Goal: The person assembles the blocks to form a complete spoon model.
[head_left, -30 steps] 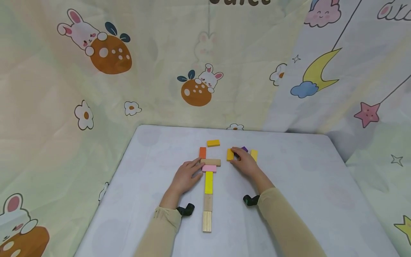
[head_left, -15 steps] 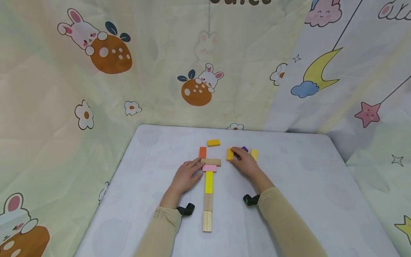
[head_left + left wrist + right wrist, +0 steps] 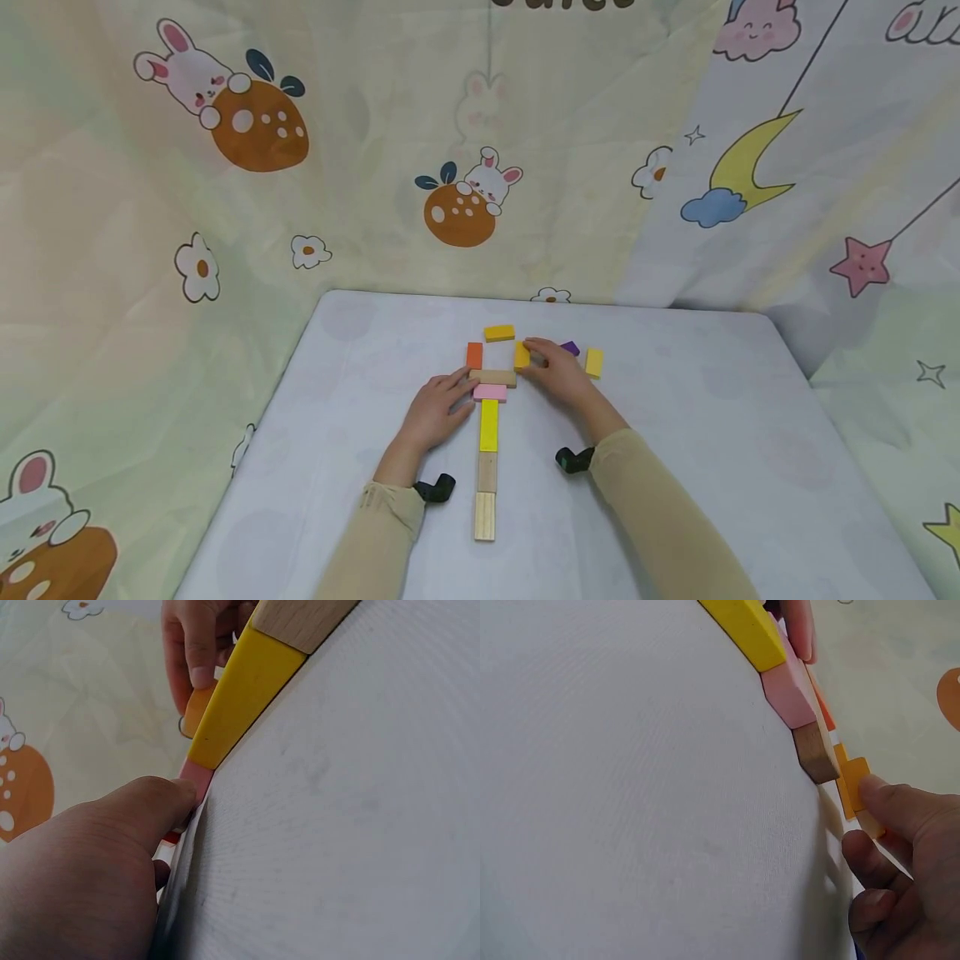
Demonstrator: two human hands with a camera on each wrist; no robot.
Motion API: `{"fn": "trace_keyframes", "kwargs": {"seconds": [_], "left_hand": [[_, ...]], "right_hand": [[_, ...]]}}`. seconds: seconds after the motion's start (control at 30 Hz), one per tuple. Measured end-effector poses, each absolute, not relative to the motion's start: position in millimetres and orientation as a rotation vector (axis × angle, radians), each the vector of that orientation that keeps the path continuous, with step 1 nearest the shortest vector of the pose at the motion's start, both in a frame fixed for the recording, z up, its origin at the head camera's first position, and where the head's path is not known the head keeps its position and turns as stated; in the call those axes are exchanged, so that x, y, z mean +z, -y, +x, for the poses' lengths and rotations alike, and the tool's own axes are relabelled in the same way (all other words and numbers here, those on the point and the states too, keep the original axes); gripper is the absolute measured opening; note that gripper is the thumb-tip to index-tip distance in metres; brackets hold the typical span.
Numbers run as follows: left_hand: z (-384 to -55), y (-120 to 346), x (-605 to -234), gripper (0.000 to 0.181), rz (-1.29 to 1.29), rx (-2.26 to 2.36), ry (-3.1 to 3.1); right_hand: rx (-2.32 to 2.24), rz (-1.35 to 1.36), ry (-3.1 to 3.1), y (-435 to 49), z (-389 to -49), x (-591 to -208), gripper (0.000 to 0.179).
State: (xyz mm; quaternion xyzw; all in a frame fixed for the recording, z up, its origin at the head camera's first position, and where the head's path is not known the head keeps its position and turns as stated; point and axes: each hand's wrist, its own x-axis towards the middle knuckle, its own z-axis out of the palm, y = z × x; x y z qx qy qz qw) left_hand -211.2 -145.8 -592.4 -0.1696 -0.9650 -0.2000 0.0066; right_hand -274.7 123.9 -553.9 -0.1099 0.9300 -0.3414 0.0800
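One pinched block (image 3: 522,357) (cropped lettering (image 3: 562,3) beyond)

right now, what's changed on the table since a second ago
The right grip has moved leftward and slightly away from the person, carrying the pinched yellow block. Nothing was let go. The left grip stays at the wooden crosspiece; the other blocks lie as before.

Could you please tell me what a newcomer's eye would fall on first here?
Probably the line of blocks down the middle of the white tabletop, its yellow block especially bright. At the line's far end, the left hand touches a wooden crosspiece, and the right hand pinches an orange-yellow block near that crosspiece's right end. Behind hangs a rabbit-print cloth.
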Motion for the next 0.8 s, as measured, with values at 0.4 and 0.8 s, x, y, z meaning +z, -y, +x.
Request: {"fn": "trace_keyframes", "kwargs": {"seconds": [0.4, 0.8], "left_hand": [[-210.5, 146.4, -589.0, 0.052, -0.544, -0.648, 3.025], [-210.3, 145.4, -590.4, 0.052, -0.524, -0.613, 3.035]], "right_hand": [[-1.016, -0.337, -2.738, -114.6, -281.2, -556.5, 0.056], [-0.928, -0.384, -2.74, -116.6, -282.9, -558.5, 0.057]]}}
